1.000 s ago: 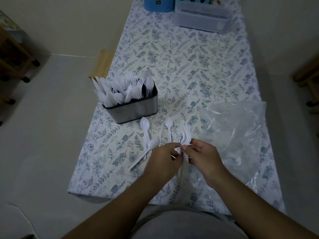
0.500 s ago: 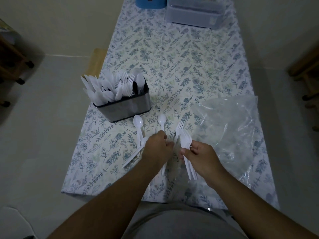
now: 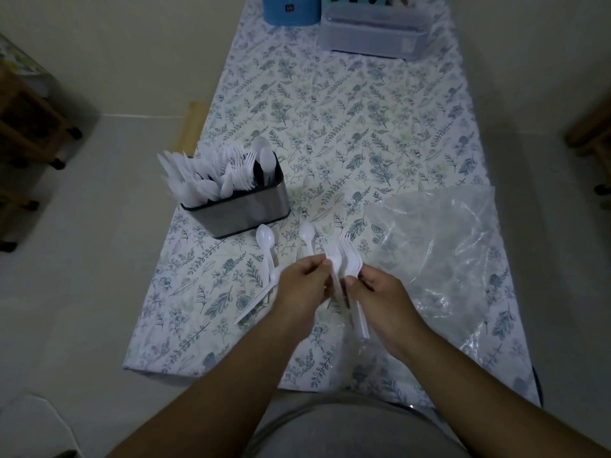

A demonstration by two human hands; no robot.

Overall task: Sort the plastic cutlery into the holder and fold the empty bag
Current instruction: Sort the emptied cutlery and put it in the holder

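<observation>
A metal cutlery holder [image 3: 246, 208] stands at the table's left, packed with white plastic knives, forks and spoons. My right hand [image 3: 380, 294] grips a bunch of white forks [image 3: 350, 259], tines pointing away from me. My left hand [image 3: 302, 285] pinches one fork [image 3: 331, 259] against that bunch. Loose white spoons [image 3: 266, 241] lie on the cloth just left of my hands, another spoon [image 3: 306, 233] beyond them. The clear plastic bag [image 3: 443, 256] lies crumpled to the right, partly under my right wrist.
The table [image 3: 347, 120] has a floral cloth. A blue container [image 3: 291, 9] and a grey lidded box [image 3: 373, 38] stand at the far end. Wooden furniture [image 3: 29, 127] stands on the floor at left, another piece [image 3: 591, 133] at right.
My left hand reached left toward the loose cutlery, then came back to the fork bunch with a fork pinched. The right hand kept its hold on the forks.
</observation>
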